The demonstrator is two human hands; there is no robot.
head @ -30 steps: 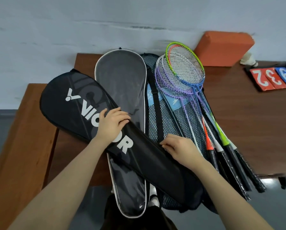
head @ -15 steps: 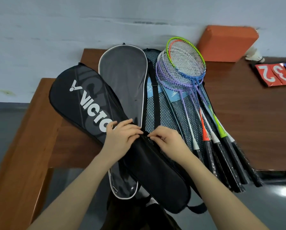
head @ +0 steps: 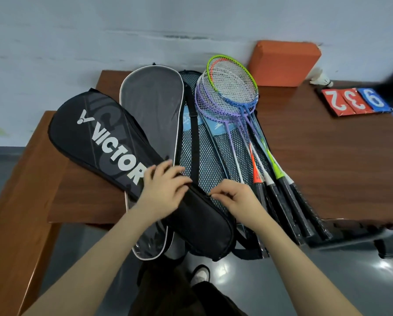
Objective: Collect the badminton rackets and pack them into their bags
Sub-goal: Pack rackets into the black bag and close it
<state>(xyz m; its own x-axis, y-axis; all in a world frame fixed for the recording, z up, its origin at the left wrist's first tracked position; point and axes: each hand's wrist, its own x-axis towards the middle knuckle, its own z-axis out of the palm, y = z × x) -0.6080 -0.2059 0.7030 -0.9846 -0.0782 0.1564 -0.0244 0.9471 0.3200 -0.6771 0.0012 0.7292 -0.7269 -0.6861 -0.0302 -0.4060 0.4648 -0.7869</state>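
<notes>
While the left hand [head: 161, 192] lies across the narrow end of the black racket bag [head: 113, 153], its fingers spread and resting flat on the cloth, the right hand [head: 239, 199] curls its fingers at the bag's edge, pinching something small there, likely the zip pull, though it is too small to tell. Just beyond the left fingertips lies a grey racket cover [head: 152, 115]. Past the right fingers a mesh bag [head: 204, 165] lies on the brown table [head: 328, 160], with a fan of rackets [head: 234, 87] on it, handles pointing right of the right hand.
</notes>
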